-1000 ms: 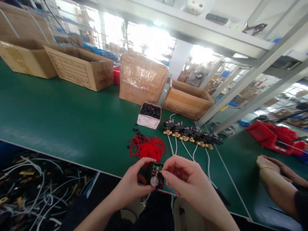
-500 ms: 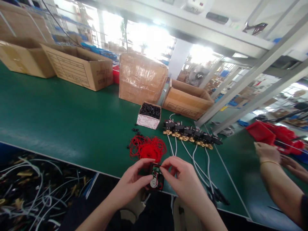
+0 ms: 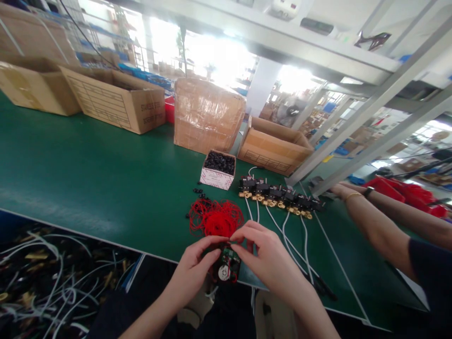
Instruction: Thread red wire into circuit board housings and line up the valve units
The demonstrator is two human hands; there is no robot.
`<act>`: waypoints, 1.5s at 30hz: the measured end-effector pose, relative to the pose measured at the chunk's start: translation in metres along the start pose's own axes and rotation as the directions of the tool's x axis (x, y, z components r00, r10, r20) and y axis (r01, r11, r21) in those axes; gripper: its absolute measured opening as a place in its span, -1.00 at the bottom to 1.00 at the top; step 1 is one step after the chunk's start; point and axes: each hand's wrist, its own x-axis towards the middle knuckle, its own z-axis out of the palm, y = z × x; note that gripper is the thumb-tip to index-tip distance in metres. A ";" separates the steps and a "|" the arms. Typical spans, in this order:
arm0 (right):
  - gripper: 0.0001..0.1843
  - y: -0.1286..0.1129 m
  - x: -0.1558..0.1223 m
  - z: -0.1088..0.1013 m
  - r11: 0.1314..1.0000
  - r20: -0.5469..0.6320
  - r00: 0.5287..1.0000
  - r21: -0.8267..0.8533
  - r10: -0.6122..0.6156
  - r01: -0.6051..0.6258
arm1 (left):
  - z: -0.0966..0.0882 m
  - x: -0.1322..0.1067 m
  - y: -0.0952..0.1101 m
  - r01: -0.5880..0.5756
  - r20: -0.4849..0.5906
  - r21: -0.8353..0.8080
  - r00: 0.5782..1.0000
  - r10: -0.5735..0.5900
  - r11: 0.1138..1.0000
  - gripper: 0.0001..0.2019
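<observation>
My left hand [image 3: 192, 273] and my right hand [image 3: 270, 259] meet over the near edge of the green table [image 3: 88, 174]. Between them they hold a small black valve part [image 3: 226, 268] with a round silver face and a red ring on it. The left fingers wrap its left side; the right thumb and forefinger pinch at its top edge. Just beyond lies a heap of red rubber rings [image 3: 215, 220]. Past that, a row of black and brass valves [image 3: 278, 197] with white cables lies on the table.
A small white box of black parts [image 3: 219, 169] stands behind the rings. Cardboard boxes [image 3: 116, 101] line the far side. A bin of cabled parts [image 3: 52, 278] sits at my lower left. Another person's arms [image 3: 381, 226] reach across the table at right toward red items [image 3: 406, 190].
My right fingers slid from the part's face up to its top edge. The other person's arms stretched farther left and away across the table.
</observation>
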 end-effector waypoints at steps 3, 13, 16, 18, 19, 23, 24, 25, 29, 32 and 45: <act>-0.81 0.000 0.004 0.003 1.000 0.022 1.000 -0.013 -0.017 0.018 | 0.000 0.001 0.002 0.007 -0.003 0.004 1.000 -0.007 1.000 -0.65; -0.76 0.002 0.004 0.008 0.990 -0.046 0.991 0.063 -0.125 0.128 | 0.000 0.000 0.007 0.049 0.014 0.011 0.999 -0.050 0.999 -0.62; -0.77 0.004 0.004 0.009 0.989 -0.064 0.991 0.079 -0.122 0.126 | -0.001 0.000 0.007 0.043 0.003 0.025 0.999 -0.043 0.999 -0.63; -0.77 0.005 0.005 0.010 0.991 -0.043 0.993 0.061 -0.113 0.115 | -0.001 0.001 0.006 0.031 -0.005 0.032 1.000 -0.030 0.999 -0.64; -0.77 0.005 0.005 0.011 0.993 -0.032 0.994 0.048 -0.108 0.109 | 0.000 0.001 0.006 0.027 -0.009 0.037 1.000 -0.026 0.999 -0.64; -0.77 0.005 0.006 0.010 0.995 -0.013 0.995 -0.007 -0.099 0.099 | 0.001 0.003 0.006 0.015 -0.029 0.065 0.999 -0.013 0.998 -0.63; -0.77 0.004 0.006 0.009 0.995 -0.009 0.995 -0.016 -0.098 0.098 | 0.001 0.003 0.006 0.014 -0.032 0.067 0.999 -0.012 0.998 -0.63; -0.78 0.004 0.006 0.008 0.995 -0.007 0.996 -0.022 -0.094 0.094 | 0.002 0.003 0.006 0.014 -0.036 0.068 0.999 -0.012 0.998 -0.64; -0.80 0.002 0.007 0.005 0.996 -0.020 0.996 -0.015 -0.084 0.084 | 0.003 0.002 0.006 0.030 -0.046 0.052 0.999 -0.027 0.998 -0.63; -0.80 0.000 0.010 0.005 0.995 -0.017 0.995 0.000 -0.097 0.097 | 0.005 0.003 0.004 0.037 -0.056 0.046 0.998 -0.034 0.998 -0.60; -0.79 -0.005 0.015 0.003 0.995 0.070 0.994 -0.047 -0.080 0.083 | 0.006 0.004 0.003 -0.019 -0.059 0.064 0.998 0.023 0.998 -0.67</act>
